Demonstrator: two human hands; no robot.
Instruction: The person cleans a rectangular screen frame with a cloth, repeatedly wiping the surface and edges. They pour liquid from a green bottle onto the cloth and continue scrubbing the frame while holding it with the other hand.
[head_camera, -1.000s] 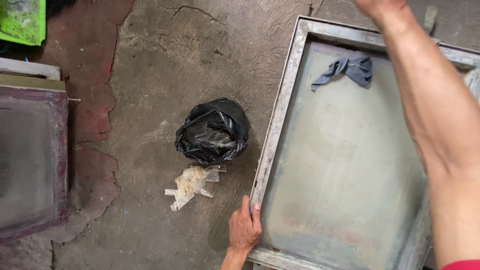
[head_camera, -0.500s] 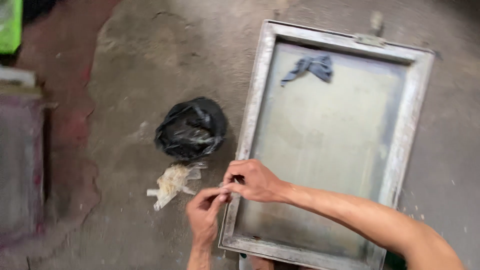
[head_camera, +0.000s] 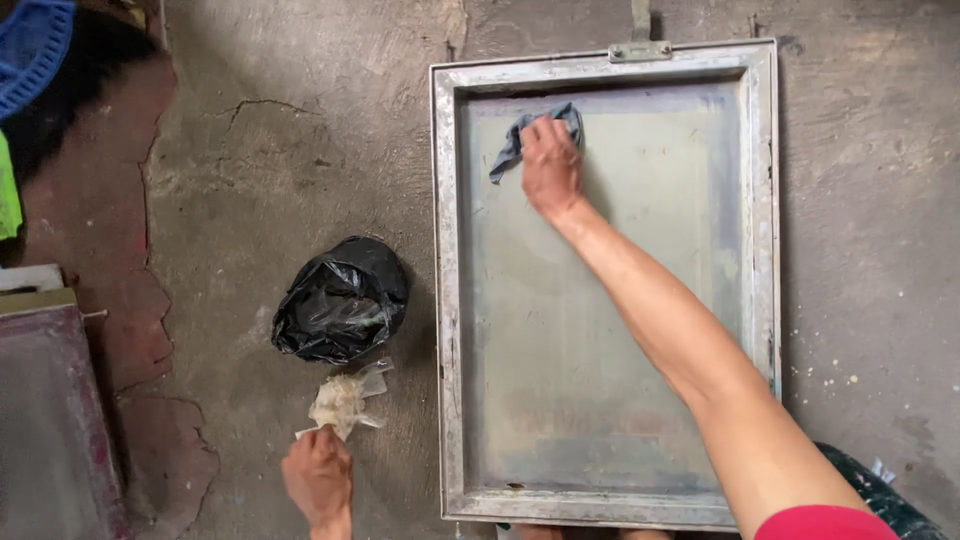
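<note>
A large metal-framed screen (head_camera: 446, 300) lies flat on the concrete floor. My right hand (head_camera: 550, 165) reaches to its far left corner and presses on a grey-blue rag (head_camera: 510, 140) lying on the mesh. My left hand (head_camera: 318, 478) is on the floor left of the frame, its fingers closed on a crumpled, dirty whitish plastic wrapper (head_camera: 345, 400). A knotted black plastic bag (head_camera: 342, 300) sits just beyond that wrapper, close to the frame's left side.
Another framed screen (head_camera: 50, 420) with dark mesh lies at the left edge. A blue plastic object (head_camera: 30, 45) and something green sit at the top left. The floor is cracked concrete with a reddish patch (head_camera: 130, 330). A metal clamp (head_camera: 640, 45) holds the frame's far edge.
My hands, together at the frame's near left edge half a second ago, have parted: the right went up to the rag, the left went down to the whitish wrapper. The view shifted.
</note>
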